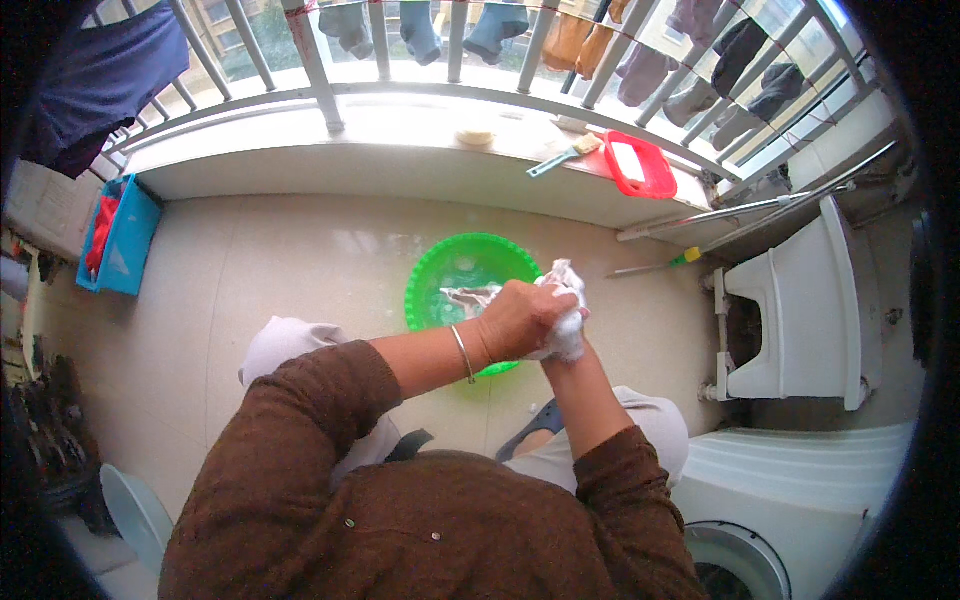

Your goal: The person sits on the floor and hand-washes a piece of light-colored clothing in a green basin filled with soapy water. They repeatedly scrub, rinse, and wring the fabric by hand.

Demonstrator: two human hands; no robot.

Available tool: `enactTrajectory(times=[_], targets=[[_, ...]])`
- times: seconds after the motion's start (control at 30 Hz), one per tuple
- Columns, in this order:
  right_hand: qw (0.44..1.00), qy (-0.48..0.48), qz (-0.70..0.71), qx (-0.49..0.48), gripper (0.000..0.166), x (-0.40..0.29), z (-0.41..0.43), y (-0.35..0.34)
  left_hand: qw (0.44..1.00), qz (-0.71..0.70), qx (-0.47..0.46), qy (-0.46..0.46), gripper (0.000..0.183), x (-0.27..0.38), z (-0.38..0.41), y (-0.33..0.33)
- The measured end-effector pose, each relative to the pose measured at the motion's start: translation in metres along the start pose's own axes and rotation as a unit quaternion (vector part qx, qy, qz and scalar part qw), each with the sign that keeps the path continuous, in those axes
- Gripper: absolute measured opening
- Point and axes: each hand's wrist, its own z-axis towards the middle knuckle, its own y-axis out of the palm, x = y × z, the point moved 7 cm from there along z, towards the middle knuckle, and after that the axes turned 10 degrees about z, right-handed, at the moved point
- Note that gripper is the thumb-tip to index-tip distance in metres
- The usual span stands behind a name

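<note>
My left hand (521, 319) is closed around a soapy white cloth (561, 279), over the right side of a green plastic basin (417, 289). Thick white suds cover part of the cloth. My right hand (583, 313) grips the same cloth from the other side, mostly hidden behind suds and fabric. The two hands press together, just above the basin's rim. A twisted whitish length of fabric (469, 297) trails from under my left hand into the basin, where some water shows.
On the white ledge lie a pale soap bar (475, 136), a blue-handled brush (564, 156) and a red plastic tray (656, 176). Socks (496, 31) hang along the railing. A blue bin (129, 247) stands left; a white washing machine (780, 480) is at lower right.
</note>
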Motion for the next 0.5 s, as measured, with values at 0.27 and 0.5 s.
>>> enactTrajectory(times=[0.27, 0.5], targets=[[0.994, -0.017, -0.072, 0.074, 0.036, 0.012, 0.001, 0.023, 0.996, -0.009, 0.028, -0.088, 0.016, -0.021, -0.002, 0.004], [0.956, -0.044, -0.203, 0.205, 0.031, 0.012, 0.01, 0.065, 0.974, -0.108, 0.014, -0.197, 0.012, -0.086, 0.007, -0.001]])
